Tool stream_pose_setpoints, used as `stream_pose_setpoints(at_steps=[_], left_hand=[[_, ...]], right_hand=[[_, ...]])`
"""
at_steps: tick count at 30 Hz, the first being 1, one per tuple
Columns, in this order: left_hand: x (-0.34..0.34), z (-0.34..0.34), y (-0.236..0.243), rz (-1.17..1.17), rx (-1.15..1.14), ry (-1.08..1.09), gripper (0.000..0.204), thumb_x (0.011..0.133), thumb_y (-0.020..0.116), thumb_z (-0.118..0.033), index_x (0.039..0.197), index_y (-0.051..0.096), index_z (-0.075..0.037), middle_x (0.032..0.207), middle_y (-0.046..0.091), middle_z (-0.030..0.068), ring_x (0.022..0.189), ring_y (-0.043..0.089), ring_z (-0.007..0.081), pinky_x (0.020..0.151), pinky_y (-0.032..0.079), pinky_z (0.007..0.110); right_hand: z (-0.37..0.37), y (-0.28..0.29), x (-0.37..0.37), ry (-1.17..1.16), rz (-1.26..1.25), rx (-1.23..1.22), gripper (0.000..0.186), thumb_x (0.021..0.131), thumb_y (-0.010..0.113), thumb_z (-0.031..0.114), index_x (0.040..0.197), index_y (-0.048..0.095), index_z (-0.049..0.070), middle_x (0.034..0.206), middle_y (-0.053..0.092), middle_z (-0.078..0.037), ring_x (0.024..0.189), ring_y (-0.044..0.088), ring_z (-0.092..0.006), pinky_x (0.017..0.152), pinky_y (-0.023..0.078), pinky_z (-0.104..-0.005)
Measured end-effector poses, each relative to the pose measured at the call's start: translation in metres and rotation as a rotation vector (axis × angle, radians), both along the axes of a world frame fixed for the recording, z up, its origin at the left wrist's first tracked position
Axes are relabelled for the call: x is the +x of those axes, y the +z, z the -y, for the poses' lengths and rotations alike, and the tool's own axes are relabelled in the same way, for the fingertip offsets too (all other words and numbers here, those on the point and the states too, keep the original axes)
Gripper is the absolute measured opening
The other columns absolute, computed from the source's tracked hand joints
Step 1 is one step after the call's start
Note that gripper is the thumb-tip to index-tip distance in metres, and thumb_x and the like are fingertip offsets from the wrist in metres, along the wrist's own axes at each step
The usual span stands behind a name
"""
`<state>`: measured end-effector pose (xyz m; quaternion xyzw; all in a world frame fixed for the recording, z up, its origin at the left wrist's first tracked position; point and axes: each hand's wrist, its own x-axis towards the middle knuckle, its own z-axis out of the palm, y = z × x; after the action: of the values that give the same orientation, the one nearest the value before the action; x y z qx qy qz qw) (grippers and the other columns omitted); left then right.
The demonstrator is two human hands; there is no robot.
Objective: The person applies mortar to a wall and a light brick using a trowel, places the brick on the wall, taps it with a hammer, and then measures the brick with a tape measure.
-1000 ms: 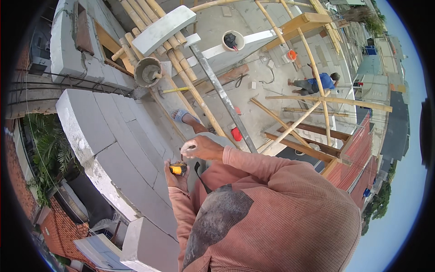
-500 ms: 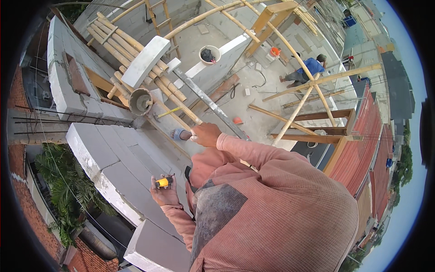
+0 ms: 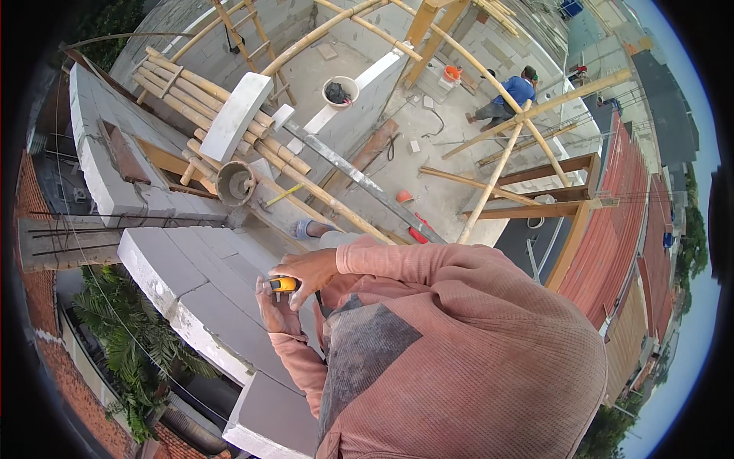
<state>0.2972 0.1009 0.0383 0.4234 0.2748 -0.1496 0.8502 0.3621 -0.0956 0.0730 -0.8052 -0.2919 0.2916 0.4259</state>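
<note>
A yellow and black tape measure [image 3: 284, 284] is held in front of my chest, above the pale block wall [image 3: 218, 268]. My left hand [image 3: 275, 312] grips it from below and the left, fingers curled up along its side. From above, my right hand [image 3: 312, 271] reaches across, its thumb and fingers bent around the other side. Part of the case is hidden by the fingers, and no drawn-out blade can be made out.
Bamboo poles [image 3: 183, 88] form a scaffold ahead, bearing a white block [image 3: 237, 115]. A mortar bucket [image 3: 235, 183] and a hammer with a yellow handle [image 3: 283, 195] are nearby. A long metal straightedge [image 3: 336, 157] slants rightward. A person in blue [image 3: 511, 99] works below. The wall edge drops off leftward.
My right hand has left the bamboo pole and come left and down to the tape measure. My left hand has kept hold of it. The view has shifted slightly.
</note>
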Motion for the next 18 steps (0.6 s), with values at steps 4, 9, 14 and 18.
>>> stream_pose_setpoints(at_steps=[4,9,14,18], left_hand=[[0.004,0.008,0.012,0.006,-0.065,-0.086,0.052,0.099,0.058,-0.026,0.145,0.040,-0.007,0.131,0.055,0.0123,0.119,0.059,0.0265,0.095,0.055,0.045],[-0.006,0.001,0.013,0.001,-0.006,-0.131,0.036,0.100,0.061,-0.025,0.130,0.051,-0.006,0.118,0.063,0.0084,0.106,0.066,0.0198,0.089,0.058,0.037],[-0.005,0.001,0.020,-0.132,0.278,-0.196,0.031,0.096,0.069,-0.025,0.116,0.058,-0.003,0.107,0.066,0.0066,0.097,0.067,0.0163,0.086,0.058,0.032],[0.001,-0.001,0.018,-0.111,0.260,-0.234,0.024,0.093,0.075,-0.023,0.103,0.063,-0.005,0.093,0.068,0.0029,0.088,0.066,0.0134,0.078,0.056,0.027]], right_hand=[[-0.018,-0.016,0.002,-0.001,-0.189,-0.076,0.083,0.084,0.071,0.053,0.137,0.046,-0.006,0.126,0.057,-0.030,0.112,0.061,-0.0402,0.095,0.047,-0.0430],[-0.021,-0.027,0.008,0.016,-0.276,-0.123,0.074,0.086,0.067,0.047,0.133,0.049,-0.008,0.111,0.063,-0.031,0.100,0.064,-0.0437,0.088,0.050,-0.0448],[-0.010,-0.010,0.020,0.185,-0.020,-0.205,0.060,0.083,0.065,0.042,0.117,0.060,-0.008,0.100,0.068,-0.028,0.089,0.067,-0.0424,0.079,0.053,-0.0482],[-0.009,0.005,0.035,0.307,-0.109,-0.291,0.062,0.085,0.063,0.052,0.109,0.064,-0.006,0.094,0.069,-0.027,0.089,0.068,-0.0404,0.076,0.054,-0.0484]])
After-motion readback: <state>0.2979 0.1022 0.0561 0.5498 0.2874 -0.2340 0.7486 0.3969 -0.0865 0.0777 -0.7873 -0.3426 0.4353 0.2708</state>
